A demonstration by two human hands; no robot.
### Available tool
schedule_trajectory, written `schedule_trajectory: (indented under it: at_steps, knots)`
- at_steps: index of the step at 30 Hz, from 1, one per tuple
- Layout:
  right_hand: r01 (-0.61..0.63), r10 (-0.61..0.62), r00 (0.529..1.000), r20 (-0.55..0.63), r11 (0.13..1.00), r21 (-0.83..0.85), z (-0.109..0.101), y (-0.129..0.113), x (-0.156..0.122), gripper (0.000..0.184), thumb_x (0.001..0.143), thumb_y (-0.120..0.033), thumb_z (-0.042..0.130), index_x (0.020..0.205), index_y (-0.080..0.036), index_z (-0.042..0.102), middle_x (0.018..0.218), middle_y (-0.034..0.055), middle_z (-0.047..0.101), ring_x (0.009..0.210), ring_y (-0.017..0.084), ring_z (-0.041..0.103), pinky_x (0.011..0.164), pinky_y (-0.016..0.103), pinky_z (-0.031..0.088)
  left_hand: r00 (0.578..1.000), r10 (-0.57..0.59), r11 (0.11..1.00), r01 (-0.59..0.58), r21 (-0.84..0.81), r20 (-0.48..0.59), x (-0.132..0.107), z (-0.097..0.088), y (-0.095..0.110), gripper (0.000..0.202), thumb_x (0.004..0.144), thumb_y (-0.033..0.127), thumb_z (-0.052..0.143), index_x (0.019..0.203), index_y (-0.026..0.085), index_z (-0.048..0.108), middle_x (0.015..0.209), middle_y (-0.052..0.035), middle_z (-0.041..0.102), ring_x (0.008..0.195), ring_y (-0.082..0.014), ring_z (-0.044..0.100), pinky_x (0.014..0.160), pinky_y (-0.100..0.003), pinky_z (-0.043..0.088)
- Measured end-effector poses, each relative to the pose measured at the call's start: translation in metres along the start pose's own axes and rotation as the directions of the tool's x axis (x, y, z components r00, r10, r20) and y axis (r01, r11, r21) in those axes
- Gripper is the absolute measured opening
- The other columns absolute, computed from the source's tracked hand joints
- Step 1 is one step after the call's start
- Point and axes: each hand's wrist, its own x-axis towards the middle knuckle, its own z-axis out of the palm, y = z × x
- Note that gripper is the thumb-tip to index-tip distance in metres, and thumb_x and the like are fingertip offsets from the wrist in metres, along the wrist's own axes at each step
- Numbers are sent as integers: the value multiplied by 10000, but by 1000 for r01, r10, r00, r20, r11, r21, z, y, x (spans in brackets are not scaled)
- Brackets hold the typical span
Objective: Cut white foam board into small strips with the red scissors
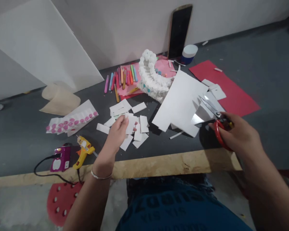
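- Looking through the head camera, I had the left hand [117,133] above the scattered white scraps [126,143], its grip narrow, thumb and fingers pinching a small white card [130,122].
- I could not tell whether that card touched the scraps beneath.
- Off to the other side, the right hand [242,133] was closed around the red handles of the scissors [217,114], whose blades pointed away and to the left; I could not make out whether they touched the paper below.
- Between the hands, farther back on the dark table [255,70], lay a big white sheet [179,93], partly covering my view of a fluffy white ring [154,80].
- Crayons [124,78] lay bunched left of that ring, some on pink paper [124,91].
- Beyond the scissors I saw red paper [236,96], with small white pieces [218,92] at its left edge.
- Against the wall [125,29] leaned a phone [180,33], a blue and white pot [189,54] just beside it.
- Well to the left sat a pink-dotted strip [72,122] near a beige sheet [60,101].
- Nearer the table's front edge, a yellow glue gun [82,156] lay beside a purple box [61,159].
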Motion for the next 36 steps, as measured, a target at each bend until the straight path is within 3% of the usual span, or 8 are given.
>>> schedule_trajectory:
  at_steps: [9, 12, 16, 22, 25, 27, 31, 36]
  knots:
    - [80, -85, 992, -95, 995, -56, 4, 2, 4, 475, 757, -486, 678, 1142, -209, 672, 937, 121, 737, 840, 288, 683, 675, 347, 474, 861, 464, 772, -278, 571, -208, 32, -32, 7, 296, 896, 299, 521, 1084, 187, 719, 1096, -118, 709, 1094, -286, 618, 1005, -445, 426]
    - [147, -157, 980, -120, 985, -94, 5, 4, 9, 478, 799, -427, 635, 1208, -182, 648, 1034, 154, 735, 909, 305, 675, 735, 360, 475, 887, 361, 885, -229, 404, -288, 24, -18, 18, 279, 880, 398, 585, 1003, 192, 726, 951, -81, 726, 896, -250, 658, 871, -394, 489]
    - [261, -277, 958, -70, 949, -177, 5, 3, 14, 530, 869, -361, 554, 1327, -96, 590, 1108, 234, 699, 979, 329, 646, 808, 379, 463, 990, 136, 989, -133, -60, 42, 19, 33, 28, 215, 750, 375, 720, 845, 184, 753, 1072, -80, 737, 949, -226, 657, 806, -305, 500]
    - [354, -390, 913, -122, 904, -242, -9, -5, 1, 478, 917, -343, 521, 1334, -128, 609, 1174, 223, 663, 1107, 371, 585, 931, 484, 427, 952, -17, 990, 59, -129, 305, 33, 79, 28, 297, 706, 422, 769, 827, 152, 783, 788, -53, 757, 703, -197, 640, 682, -302, 481]
    - [255, -256, 946, -197, 966, -31, -17, -12, -23, 346, 923, -381, 531, 1146, -177, 700, 1113, 183, 691, 1048, 339, 610, 856, 453, 466, 963, -7, 983, 56, -176, 268, 30, 78, 27, 340, 711, 454, 784, 848, 143, 781, 784, -54, 757, 708, -194, 644, 685, -298, 488]
    - [109, -109, 994, -7, 974, 199, -15, -20, -44, 348, 936, -457, 507, 901, -198, 737, 874, 120, 729, 842, 282, 659, 731, 399, 490, 973, -19, 961, 80, -263, 228, 20, 74, 25, 355, 715, 456, 794, 891, 148, 779, 810, -57, 763, 763, -200, 664, 741, -308, 509]
    - [-261, -181, 819, 544, 727, 635, 6, -48, -80, 374, 893, -539, 566, 901, -206, 736, 825, 82, 749, 674, 212, 666, 567, 333, 499, 988, -58, 927, 105, -359, 141, -12, 65, 21, 310, 739, 418, 793, 919, 167, 772, 878, -58, 770, 870, -206, 687, 858, -325, 523]
    - [-448, -134, 870, 475, 187, 874, 29, -81, -83, 317, 823, -485, 692, 996, -220, 697, 1024, 108, 734, 808, 215, 682, 538, 293, 504, 997, -71, 960, 70, -272, 4, -49, 46, 16, 289, 766, 424, 761, 945, 198, 773, 877, -50, 771, 956, -267, 690, 840, -367, 555]
